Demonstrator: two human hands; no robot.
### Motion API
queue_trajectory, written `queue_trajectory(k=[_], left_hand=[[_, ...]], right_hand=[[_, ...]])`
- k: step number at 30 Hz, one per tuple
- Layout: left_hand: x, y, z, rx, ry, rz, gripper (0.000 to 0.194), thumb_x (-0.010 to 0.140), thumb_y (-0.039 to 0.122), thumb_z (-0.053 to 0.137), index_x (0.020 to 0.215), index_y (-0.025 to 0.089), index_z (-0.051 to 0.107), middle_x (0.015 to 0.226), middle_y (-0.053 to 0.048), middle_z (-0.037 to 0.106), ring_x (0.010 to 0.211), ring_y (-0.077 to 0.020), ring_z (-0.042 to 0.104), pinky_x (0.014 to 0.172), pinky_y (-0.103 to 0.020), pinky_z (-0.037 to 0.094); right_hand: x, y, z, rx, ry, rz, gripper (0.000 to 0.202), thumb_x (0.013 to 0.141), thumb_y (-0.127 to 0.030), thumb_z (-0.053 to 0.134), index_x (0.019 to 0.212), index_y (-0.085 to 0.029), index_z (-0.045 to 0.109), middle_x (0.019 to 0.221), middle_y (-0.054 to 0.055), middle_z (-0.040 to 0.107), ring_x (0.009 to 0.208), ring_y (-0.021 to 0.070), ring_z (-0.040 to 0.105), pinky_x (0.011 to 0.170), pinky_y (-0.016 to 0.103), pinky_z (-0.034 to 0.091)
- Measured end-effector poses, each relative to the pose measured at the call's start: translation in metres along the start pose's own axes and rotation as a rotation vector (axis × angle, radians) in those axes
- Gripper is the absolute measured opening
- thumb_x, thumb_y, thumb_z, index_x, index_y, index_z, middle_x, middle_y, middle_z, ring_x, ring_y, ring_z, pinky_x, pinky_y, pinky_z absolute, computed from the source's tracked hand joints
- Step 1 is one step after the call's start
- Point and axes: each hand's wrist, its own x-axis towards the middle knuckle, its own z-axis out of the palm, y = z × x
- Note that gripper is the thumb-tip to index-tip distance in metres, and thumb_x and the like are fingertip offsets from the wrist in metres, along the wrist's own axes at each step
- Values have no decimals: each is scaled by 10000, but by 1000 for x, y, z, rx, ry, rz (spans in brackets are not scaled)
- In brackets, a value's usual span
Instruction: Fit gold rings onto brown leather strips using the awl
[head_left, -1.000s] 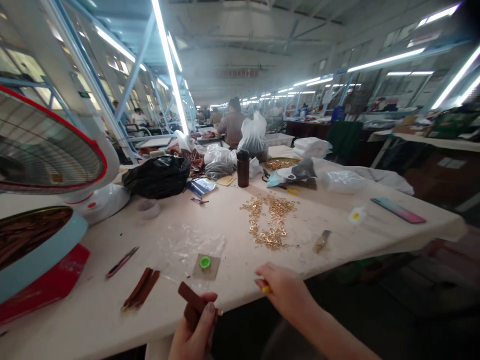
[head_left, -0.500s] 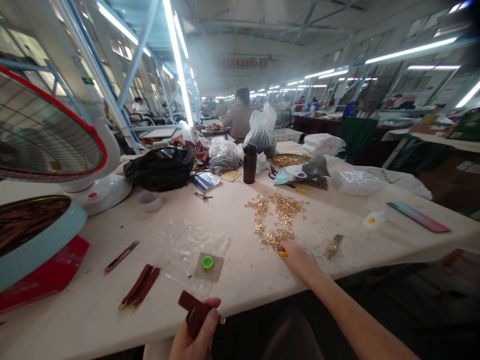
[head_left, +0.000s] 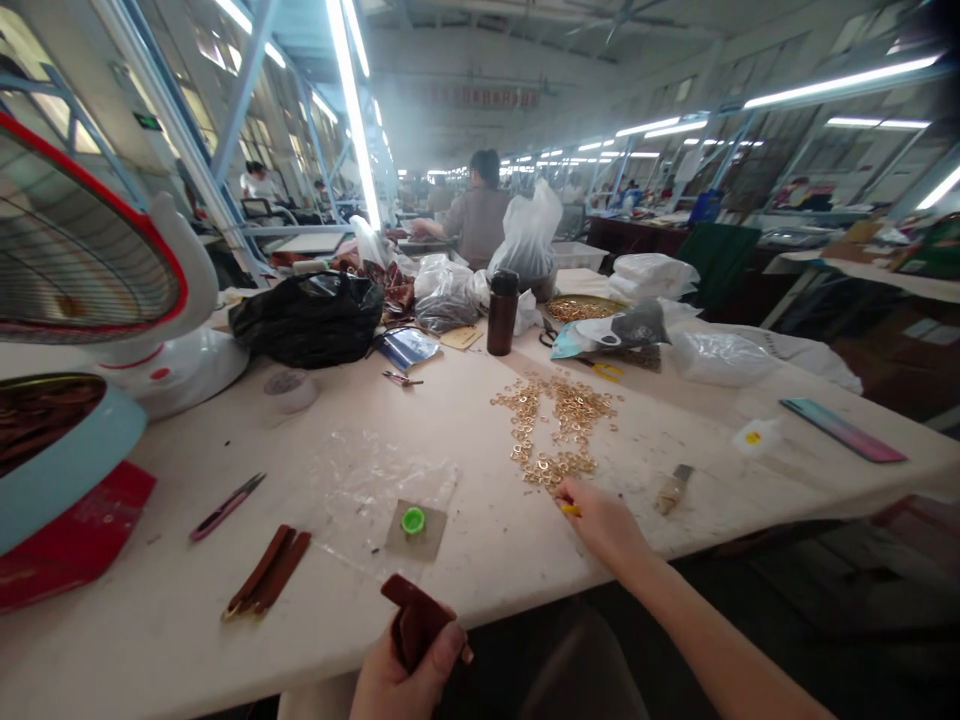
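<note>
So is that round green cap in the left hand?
No, the green cap sits on a greyish square; the left hand grips brown leathery material.

No text is readable (the far banner (head_left: 496, 97) blurs).

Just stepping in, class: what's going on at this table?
The person's left hand holds brown leather at the table's near edge. The right hand, with a small yellow thing in its grip, is at the near side of the gold rings; whether it has one is too small to tell. More brown strips lie near the snips.
</note>
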Motion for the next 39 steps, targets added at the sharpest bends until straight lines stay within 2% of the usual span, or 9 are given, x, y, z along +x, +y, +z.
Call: queue_trajectory(k=[5,8,13,18,23,27,30,35,39], left_hand=[[-7,26,13,-82,49,32,184,617,345,662,600,172,601,535,1,635,476,-136,518,449,-225,376],[-10,37,18,-60,67,123,183,660,345,619,632,166,591,553,-4,629,502,-143,543,463,-229,397],[-18,44,10,19,110,279,163,694,329,598,684,169,567,609,-6,607,598,-163,561,563,-254,435],[-26,46,2,53,71,294,119,683,266,609,667,178,531,580,18,558,572,-151,522,570,-255,426],[-28,42,0,57,23,262,109,684,257,581,675,181,504,591,28,521,580,-146,493,582,-258,412],[-30,41,-4,162,-84,250,117,677,229,575,646,185,471,574,51,441,558,-122,413,545,-239,359],[-31,39,-9,193,-151,237,96,685,216,573,666,177,487,595,44,455,576,-123,415,558,-236,357],[-33,35,-14,93,-265,173,97,697,237,596,736,155,561,649,11,547,638,-149,490,619,-249,405],[-37,34,-15,-100,-303,64,163,669,254,644,786,144,614,756,-19,637,737,-174,553,697,-260,426]], right_hand=[[-44,-45,-9,286,-11,-120,163,836,-292,460,822,-199,592,727,10,630,672,161,578,604,222,446],[-67,-77,-16,550,12,-251,148,822,-281,479,784,-195,593,693,17,623,633,163,566,574,229,441],[-87,-109,-19,544,41,-447,142,832,-178,447,768,-191,573,685,30,614,624,166,557,565,245,411],[-96,-114,-13,308,148,-667,159,834,-109,433,758,-184,550,682,40,601,623,188,557,572,274,383],[-104,-112,-15,187,211,-773,192,881,-123,407,769,-176,554,682,42,612,617,188,569,579,283,373],[-106,-111,-17,103,227,-829,240,911,-136,378,757,-171,560,668,44,609,610,184,561,581,286,362],[-107,-110,-19,45,210,-879,246,918,-146,374,759,-164,561,666,44,607,599,184,551,581,290,358],[-106,-111,-19,-6,134,-896,176,875,-156,467,734,-158,573,677,51,613,603,201,552,578,305,360],[-103,-113,-16,120,-142,-646,184,814,-190,561,632,-166,556,614,26,598,566,177,541,509,258,337]])
